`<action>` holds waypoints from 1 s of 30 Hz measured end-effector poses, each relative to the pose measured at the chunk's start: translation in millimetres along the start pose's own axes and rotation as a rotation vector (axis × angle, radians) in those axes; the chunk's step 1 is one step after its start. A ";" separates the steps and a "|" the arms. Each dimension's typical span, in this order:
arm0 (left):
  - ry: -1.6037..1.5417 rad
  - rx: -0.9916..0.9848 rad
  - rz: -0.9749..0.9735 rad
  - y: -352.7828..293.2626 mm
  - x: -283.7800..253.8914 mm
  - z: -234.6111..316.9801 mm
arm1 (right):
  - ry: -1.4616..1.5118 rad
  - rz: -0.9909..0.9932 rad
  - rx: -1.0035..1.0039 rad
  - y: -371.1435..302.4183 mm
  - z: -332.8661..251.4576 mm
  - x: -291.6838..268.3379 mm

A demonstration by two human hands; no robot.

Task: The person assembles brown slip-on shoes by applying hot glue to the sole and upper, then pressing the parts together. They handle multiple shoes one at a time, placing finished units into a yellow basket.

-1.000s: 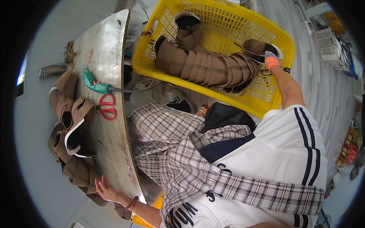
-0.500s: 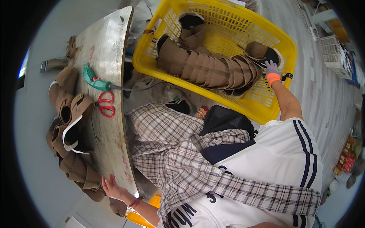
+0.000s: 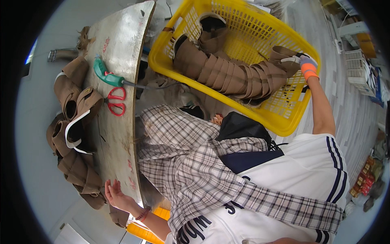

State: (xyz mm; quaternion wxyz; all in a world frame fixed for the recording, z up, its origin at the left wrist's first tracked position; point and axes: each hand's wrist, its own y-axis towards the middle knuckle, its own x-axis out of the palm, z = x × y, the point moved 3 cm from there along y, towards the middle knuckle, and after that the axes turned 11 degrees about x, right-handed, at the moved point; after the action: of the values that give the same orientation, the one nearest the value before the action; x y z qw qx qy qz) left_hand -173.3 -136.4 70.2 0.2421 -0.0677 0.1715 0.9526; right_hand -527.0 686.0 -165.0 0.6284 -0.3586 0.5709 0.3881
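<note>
Grey plank flooring (image 3: 335,105) spreads right of the yellow basket (image 3: 276,122), and a worn wooden table (image 3: 122,49) curves along the basket's left. A nested row of brown shoe uppers (image 3: 227,77) lies inside the basket; at its right end, the gloved right hand (image 3: 308,67) has its fingers closed on a white-edged upper (image 3: 285,67), fingertips partly hidden. The bare left hand (image 3: 118,198), fingers loosely apart, is well below and left of the basket, near a heap of brown uppers (image 3: 79,171). Left of the basket lie red-handled scissors (image 3: 116,107) and a green tool (image 3: 107,74), its cord (image 3: 142,86) trailing basketward. Below the basket, a black bag (image 3: 241,127) and plaid cloth (image 3: 178,130) block the view; clutter (image 3: 158,96) by its lower left seems partly clear plastic
</note>
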 end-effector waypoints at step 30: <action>-1.449 -0.224 -0.033 -85.1 13.4 3.0 | 1.243 -0.040 -2.150 -346.2 -469.5 -359.3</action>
State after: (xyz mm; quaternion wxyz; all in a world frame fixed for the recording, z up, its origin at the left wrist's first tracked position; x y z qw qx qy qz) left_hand -143.9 -59.3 45.1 0.3008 0.5521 -0.1313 0.7664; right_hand -439.5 85.3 152.8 -0.3553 -0.8231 0.1588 0.4137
